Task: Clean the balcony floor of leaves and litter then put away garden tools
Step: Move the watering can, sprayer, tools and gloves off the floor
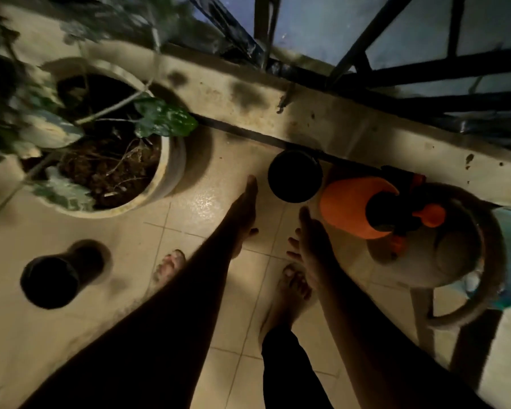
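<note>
Reaching down from the head view, both arms stretch toward the edge of the balcony floor [106,249]. The left hand [244,211] extends with straight fingers, holding nothing, its tip just beside a small dark pot [295,175] that stands against the ledge [322,122] under the railing [425,69]. The right hand [310,243] is also spread and empty, its fingers near the orange sprayer [351,205], which sits on a pale plastic stool [455,255] to the right. A large planter [171,169] with a leafy plant stands to the left, and another dark pot [50,281] sits well apart on the tiles. Bare feet show between the arms. The light is dim and the picture blurred, so no loose leaves or litter can be made out on the tiles.

The step in hand looks like gathering the tools. To do it well, the person would best take the sprayer by its neck or handle so it stays upright, and lift the small pot by its rim with the other hand, keeping clear of the plant's trailing stems
</note>
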`<act>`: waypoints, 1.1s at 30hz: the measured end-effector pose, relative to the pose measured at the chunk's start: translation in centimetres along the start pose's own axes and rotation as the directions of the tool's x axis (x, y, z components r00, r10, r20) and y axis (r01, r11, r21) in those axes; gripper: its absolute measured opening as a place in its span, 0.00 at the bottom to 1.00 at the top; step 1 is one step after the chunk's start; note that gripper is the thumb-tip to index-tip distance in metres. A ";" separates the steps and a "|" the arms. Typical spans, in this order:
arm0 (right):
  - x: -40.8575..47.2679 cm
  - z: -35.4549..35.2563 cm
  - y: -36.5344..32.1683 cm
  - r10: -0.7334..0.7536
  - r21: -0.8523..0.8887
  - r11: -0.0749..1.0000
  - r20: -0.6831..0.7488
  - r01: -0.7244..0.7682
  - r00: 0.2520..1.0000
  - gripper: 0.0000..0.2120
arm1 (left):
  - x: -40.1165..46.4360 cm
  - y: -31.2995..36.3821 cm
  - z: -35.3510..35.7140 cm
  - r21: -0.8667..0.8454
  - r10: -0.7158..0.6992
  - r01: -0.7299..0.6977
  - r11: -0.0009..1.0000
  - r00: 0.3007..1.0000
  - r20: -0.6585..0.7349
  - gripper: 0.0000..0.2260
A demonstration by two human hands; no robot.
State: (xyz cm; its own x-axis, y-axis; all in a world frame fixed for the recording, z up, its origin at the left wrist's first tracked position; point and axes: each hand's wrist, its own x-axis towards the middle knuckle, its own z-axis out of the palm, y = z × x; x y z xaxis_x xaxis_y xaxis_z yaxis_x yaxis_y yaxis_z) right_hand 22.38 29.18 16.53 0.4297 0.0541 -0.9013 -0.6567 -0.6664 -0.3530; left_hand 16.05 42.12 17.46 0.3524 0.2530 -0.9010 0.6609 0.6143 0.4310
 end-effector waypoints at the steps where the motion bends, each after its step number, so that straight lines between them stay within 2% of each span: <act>1: -2.1 0.3 -0.3 -0.034 -0.073 0.997 0.020 0.035 0.999 0.47 | -1.8 -0.1 -0.6 -0.018 -0.011 0.010 1.000 1.000 -0.004 0.33; 3: -5.7 0.9 -0.9 -0.082 -0.132 0.987 0.080 0.092 0.993 0.50 | -5.2 -0.2 -1.5 -0.016 -0.029 0.029 0.999 0.999 -0.022 0.34; 7: -13.1 3.5 -3.0 -0.143 -0.303 0.928 0.243 0.215 0.960 0.44 | -13.5 -0.4 -5.6 -0.088 -0.034 0.025 0.996 0.994 -0.100 0.33; 11: -17.9 7.9 -3.9 -0.209 -0.481 0.762 0.451 0.433 0.868 0.35 | -21.3 -2.9 -10.8 -0.125 -0.057 0.036 0.992 0.984 -0.171 0.33; 13: -18.4 10.3 -3.5 -0.188 -0.553 0.675 0.511 0.489 0.839 0.27 | -23.5 -4.3 -12.8 -0.093 -0.102 0.086 0.992 0.978 -0.184 0.34; 15: -18.2 13.3 -2.6 -0.175 -0.607 0.589 0.549 0.534 0.817 0.23 | -24.5 -6.9 -15.2 -0.126 -0.122 0.092 0.988 0.959 -0.254 0.35; 17: -17.5 16.4 -1.1 -0.161 -0.632 0.554 0.557 0.542 0.815 0.21 | -25.1 -8.7 -18.0 -0.162 -0.179 0.129 0.978 0.920 -0.348 0.27; 19: -16.6 19.8 1.0 -0.165 -0.633 0.556 0.551 0.538 0.818 0.20 | -22.4 -13.8 -21.2 -0.209 -0.237 0.163 0.964 0.882 -0.408 0.24; 20: -16.1 21.5 2.0 -0.170 -0.630 0.567 0.540 0.531 0.824 0.20 | -21.4 -15.3 -22.6 -0.224 -0.256 0.170 0.960 0.856 -0.449 0.28; 22: -14.7 25.4 4.4 -0.174 -0.628 0.586 0.520 0.513 0.836 0.20 | -18.6 -19.1 -25.4 -0.198 -0.246 0.162 0.967 0.803 -0.544 0.46; 23: -14.0 27.3 5.4 -0.185 -0.624 0.587 0.518 0.516 0.835 0.20 | -16.7 -20.9 -26.6 -0.239 -0.268 0.154 0.959 0.773 -0.575 0.50; 26: -11.1 33.4 8.8 -0.231 -0.604 0.558 0.546 0.569 0.805 0.22 | -12.2 -24.3 -30.4 -0.414 -0.364 0.106 0.904 0.699 -0.616 0.52; 28: -9.3 36.2 10.2 -0.252 -0.571 0.563 0.570 0.598 0.782 0.22 | -10.4 -24.5 -32.2 -0.423 -0.342 0.054 0.904 0.685 -0.644 0.51; 29: -8.2 37.5 10.9 -0.261 -0.566 0.545 0.586 0.618 0.767 0.20 | -9.2 -25.0 -33.0 -0.433 -0.312 0.000 0.901 0.693 -0.649 0.49; 31: -6.7 39.6 11.8 -0.274 -0.555 0.523 0.609 0.647 0.744 0.18 | -7.5 -25.3 -34.1 -0.500 -0.299 -0.132 0.856 0.664 -0.686 0.40; 33: -5.9 41.0 12.1 -0.300 -0.510 0.581 0.590 0.634 0.750 0.16 | -5.8 -25.6 -35.0 -0.540 -0.296 -0.247 0.805 0.621 -0.726 0.39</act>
State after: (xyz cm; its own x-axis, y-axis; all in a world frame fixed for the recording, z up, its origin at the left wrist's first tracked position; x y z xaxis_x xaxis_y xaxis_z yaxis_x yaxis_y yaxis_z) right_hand -13.51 51.27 7.28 0.1537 0.6790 -0.7179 0.2069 -0.7325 -0.6486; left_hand -26.12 51.12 9.89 -0.4582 0.5174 -0.7227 0.0872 0.8353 0.5428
